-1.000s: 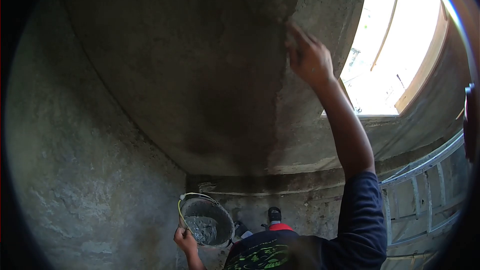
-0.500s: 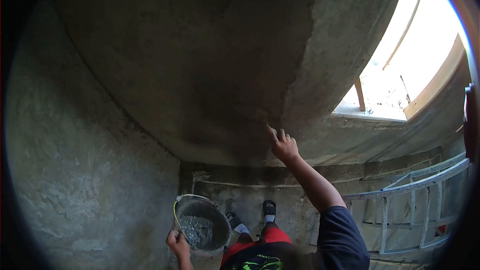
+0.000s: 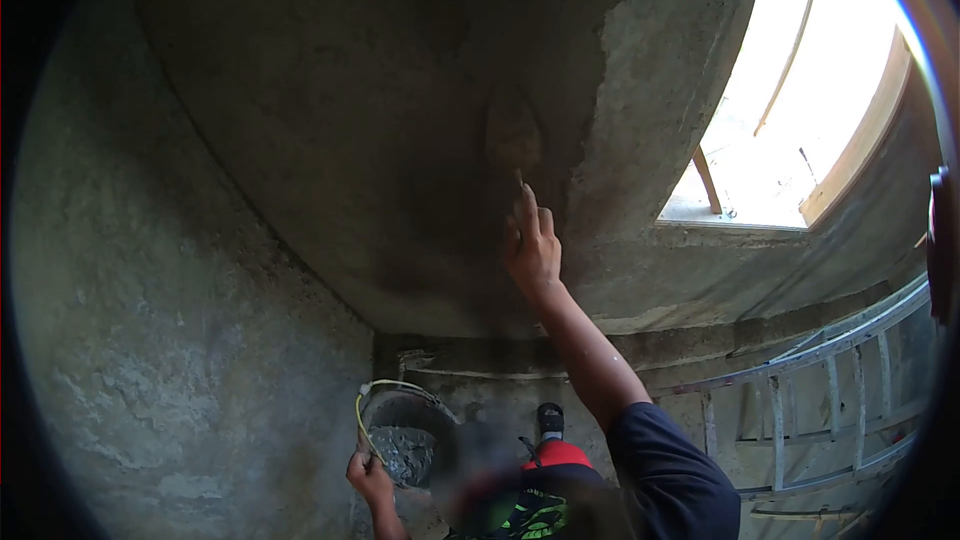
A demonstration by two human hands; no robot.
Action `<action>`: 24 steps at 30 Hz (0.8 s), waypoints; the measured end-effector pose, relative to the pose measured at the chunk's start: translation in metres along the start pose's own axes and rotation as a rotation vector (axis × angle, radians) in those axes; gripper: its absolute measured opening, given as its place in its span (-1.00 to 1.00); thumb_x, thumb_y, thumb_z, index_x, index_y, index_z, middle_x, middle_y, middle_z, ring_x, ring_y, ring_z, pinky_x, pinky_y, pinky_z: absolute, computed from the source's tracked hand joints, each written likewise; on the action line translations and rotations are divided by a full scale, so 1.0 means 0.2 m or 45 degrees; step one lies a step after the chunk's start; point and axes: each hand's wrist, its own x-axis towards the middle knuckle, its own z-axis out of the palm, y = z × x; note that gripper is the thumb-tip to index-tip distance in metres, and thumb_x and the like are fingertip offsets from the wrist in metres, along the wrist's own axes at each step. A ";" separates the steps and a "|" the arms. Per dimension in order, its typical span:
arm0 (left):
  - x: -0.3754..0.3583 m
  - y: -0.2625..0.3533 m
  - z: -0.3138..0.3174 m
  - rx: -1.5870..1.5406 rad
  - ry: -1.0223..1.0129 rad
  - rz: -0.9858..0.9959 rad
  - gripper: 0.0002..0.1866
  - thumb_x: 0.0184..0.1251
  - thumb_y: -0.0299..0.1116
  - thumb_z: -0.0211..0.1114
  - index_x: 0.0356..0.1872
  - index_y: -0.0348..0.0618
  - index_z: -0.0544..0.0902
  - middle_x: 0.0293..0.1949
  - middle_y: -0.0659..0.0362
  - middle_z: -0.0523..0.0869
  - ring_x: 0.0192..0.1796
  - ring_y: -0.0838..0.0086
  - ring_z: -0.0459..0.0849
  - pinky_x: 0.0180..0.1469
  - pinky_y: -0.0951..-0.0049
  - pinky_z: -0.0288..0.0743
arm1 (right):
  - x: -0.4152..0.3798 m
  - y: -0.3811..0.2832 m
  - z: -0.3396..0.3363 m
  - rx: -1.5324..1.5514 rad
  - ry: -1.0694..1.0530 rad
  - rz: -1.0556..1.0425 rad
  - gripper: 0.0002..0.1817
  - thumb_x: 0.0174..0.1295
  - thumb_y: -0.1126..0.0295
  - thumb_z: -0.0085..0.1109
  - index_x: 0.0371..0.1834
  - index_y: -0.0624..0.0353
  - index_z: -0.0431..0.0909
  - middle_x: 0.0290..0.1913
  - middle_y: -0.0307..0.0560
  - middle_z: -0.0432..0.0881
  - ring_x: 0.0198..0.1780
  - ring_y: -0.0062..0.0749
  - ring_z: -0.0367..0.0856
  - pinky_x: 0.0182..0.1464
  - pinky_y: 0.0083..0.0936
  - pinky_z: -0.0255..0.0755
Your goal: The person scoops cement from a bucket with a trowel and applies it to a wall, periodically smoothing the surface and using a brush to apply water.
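My right hand point(image 3: 534, 248) is raised in front of the wall, fingers wrapped round the handle of a trowel. The pointed blade of the trowel point(image 3: 513, 138) lies against the dark, damp-looking plaster point(image 3: 420, 170), tip upward. Low on the left, my left hand point(image 3: 371, 477) grips the thin yellowish handle of a bucket point(image 3: 443, 408) at its left side. Grey wet mortar point(image 3: 404, 454) fills the lower part of the bucket. A blurred patch in front covers the bucket's right side.
A bright window opening point(image 3: 800, 90) with a wooden frame is at the upper right. Below it a metal ladder point(image 3: 777, 430) lies along the right side. Another concrete wall point(image 3: 150, 360) meets the plastered one on the left. My sandalled foot point(image 3: 550, 420) is on the floor.
My right hand has moved up and slightly left along the wall with the trowel, whose blade now points upward. The view has shifted a little; the bucket stays in my left hand.
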 end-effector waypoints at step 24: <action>0.05 -0.22 -0.01 0.037 0.035 0.053 -0.72 -0.07 -0.67 0.26 -0.63 -0.36 0.26 -0.67 0.03 0.25 -0.56 0.32 0.21 -0.46 0.16 0.15 | -0.98 0.22 -0.40 0.381 -0.700 0.600 -0.56 0.27 0.33 0.35 0.18 0.27 0.61 -0.15 0.16 0.77 -0.23 -0.17 0.78 -0.16 -0.24 0.61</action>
